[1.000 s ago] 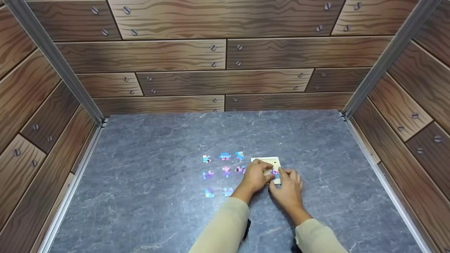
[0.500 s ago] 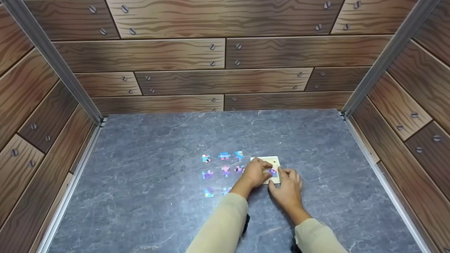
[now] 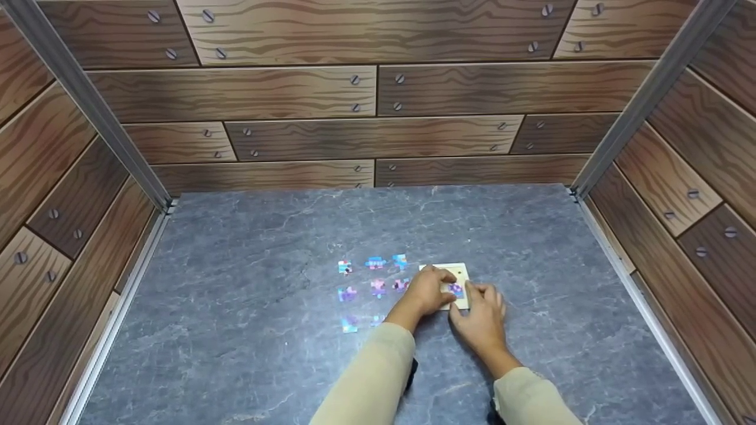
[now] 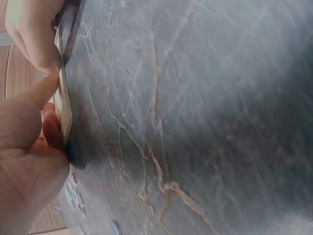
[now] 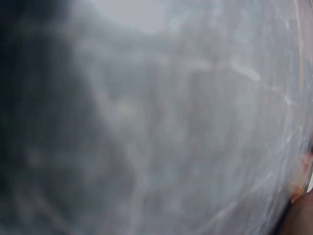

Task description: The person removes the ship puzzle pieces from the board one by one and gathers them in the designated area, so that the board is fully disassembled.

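Note:
A pale square puzzle board [image 3: 462, 302] lies on the table, with a pink-and-blue jigsaw piece [image 3: 455, 290] on it. My left hand [image 3: 426, 290] grips the board from its left side, thumb and forefinger bent over it close to the piece. In the left wrist view, the left thumb [image 4: 41, 93] reaches over the board edge [image 4: 63, 105] and other fingers curl beside it. My right hand [image 3: 484, 316] holds the board's right side and near corner, its fingertips close to the piece. The right wrist view shows only a sliver of that hand [image 5: 299, 215]. Fingers hide part of the board.
Several loose jigsaw pieces [image 3: 378, 287] lie in rough rows left of the board; the left forearm partly covers a near one [image 3: 376, 321]. The grey marbled table [image 3: 248, 307] is bounded by wood-patterned walls [image 3: 295, 136] and metal rails [image 3: 121, 307].
The piece on the board has shifted slightly left and lies flatter between the fingertips. Both hands stay at the board, and the left sleeve now covers more of the nearest loose piece.

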`<state>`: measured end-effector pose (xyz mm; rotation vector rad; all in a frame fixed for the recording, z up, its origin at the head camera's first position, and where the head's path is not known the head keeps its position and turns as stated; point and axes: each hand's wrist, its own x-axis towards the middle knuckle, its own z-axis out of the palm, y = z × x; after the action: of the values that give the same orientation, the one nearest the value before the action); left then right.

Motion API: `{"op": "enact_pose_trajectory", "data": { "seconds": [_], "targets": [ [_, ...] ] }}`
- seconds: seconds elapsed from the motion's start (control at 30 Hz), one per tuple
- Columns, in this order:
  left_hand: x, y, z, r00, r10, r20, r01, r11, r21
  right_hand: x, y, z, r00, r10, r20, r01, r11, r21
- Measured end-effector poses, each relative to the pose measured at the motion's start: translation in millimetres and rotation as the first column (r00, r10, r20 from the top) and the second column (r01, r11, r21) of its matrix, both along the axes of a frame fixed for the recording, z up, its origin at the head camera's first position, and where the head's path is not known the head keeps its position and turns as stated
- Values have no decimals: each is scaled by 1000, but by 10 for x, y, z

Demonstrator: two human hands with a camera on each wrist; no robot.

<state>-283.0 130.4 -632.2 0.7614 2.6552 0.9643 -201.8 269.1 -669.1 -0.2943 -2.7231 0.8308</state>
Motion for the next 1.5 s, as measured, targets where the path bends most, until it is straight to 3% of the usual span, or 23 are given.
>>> {"op": "enact_pose_trajectory", "data": {
  "seconds": [0.27, 0.47, 0.6, 0.67, 0.83, 0.93, 1.03, 1.1, 1.2, 1.4, 1.5],
  "targets": [
    [31, -19, -35, 998, 25, -54, -23, 999, 34, -12, 29, -11, 1000, 4, 8, -4, 1000, 5],
    [40, -1, -99, 993, 63, -102, -62, 998, 5, 1, 20, -29, 1000, -9, -13, 9, 1000, 1],
    [27, -6, -114, 987, 98, -131, -91, 994, 58, -2, 16, -25, 1000, -9, -19, 9, 1000, 6],
    [12, -22, -105, 987, 108, -118, -96, 990, 108, -8, 16, -20, 1000, -6, -19, 7, 1000, 9],
    [-15, -174, -35, 995, 93, 36, -99, 956, 276, -15, -6, -25, 1000, -5, -11, 5, 1000, 11],
    [-13, -368, 57, 996, 76, 45, -86, 947, 309, -21, -15, -28, 1000, -3, 3, 3, 1000, 15],
    [17, -619, 166, 996, 48, -71, -32, 976, 215, -27, -19, -24, 1000, 6, 15, -6, 1000, 23],
    [51, -778, 220, 987, 17, -160, 2, 993, 117, -27, -21, -19, 1000, 7, 21, -8, 1000, 24],
    [126, -953, 259, 966, -38, -257, 32, 999, -25, -19, -16, -13, 1000, 14, 25, -14, 1000, 18],
    [262, -1097, 210, 954, -120, -274, 68, 979, -192, -31, -3, -14, 1000, 18, 22, -18, 1000, 3],
    [296, -1141, 144, 953, -133, -273, 70, 970, -231, -39, -12, -20, 1000, 9, 18, -9, 1000, -3]
  ]
}}
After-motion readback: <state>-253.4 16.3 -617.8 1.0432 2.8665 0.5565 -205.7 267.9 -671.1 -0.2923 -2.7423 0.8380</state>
